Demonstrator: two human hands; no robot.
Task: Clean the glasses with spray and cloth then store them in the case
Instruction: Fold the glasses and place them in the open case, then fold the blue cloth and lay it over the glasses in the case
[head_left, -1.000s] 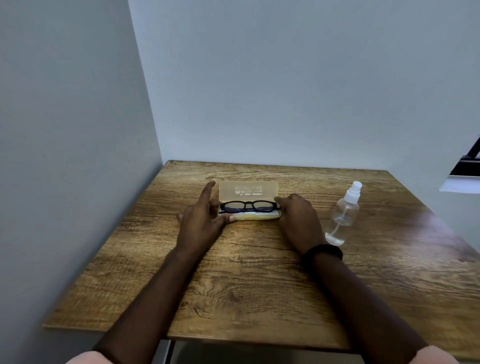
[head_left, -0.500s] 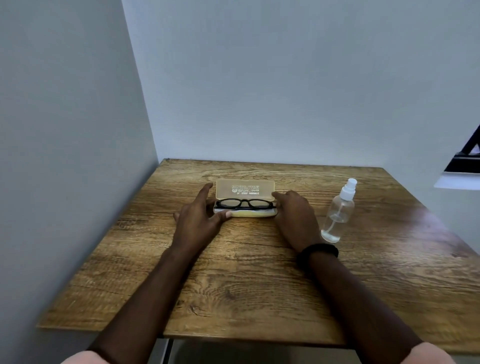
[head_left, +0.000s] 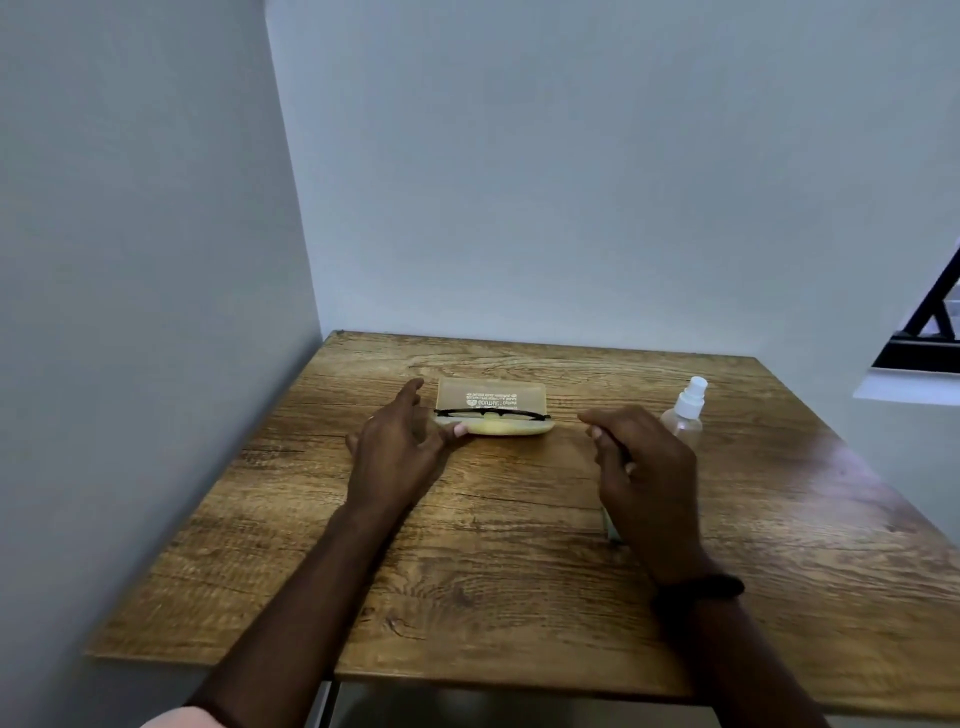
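A tan glasses case (head_left: 491, 396) lies open on the far middle of the wooden table (head_left: 519, 597), lid up. Black-framed glasses (head_left: 491, 414) rest in its yellow base. My left hand (head_left: 397, 457) is at the case's left end, with the thumb on the front edge and the index finger beside the lid. My right hand (head_left: 644, 467) hovers right of the case, apart from it, fingers loosely curled. A pale strip (head_left: 611, 526) peeks out under its palm; I cannot tell what it is. A clear spray bottle (head_left: 687, 413) with a white nozzle stands just behind that hand.
Grey walls close off the table on the left and at the back. A window sill and dark frame (head_left: 924, 358) show at the right edge. The table's near edge runs below my forearms.
My right hand has left the case's right end and moved right and toward me, in front of the spray bottle. My left hand stays at the case. The view has tilted upward.
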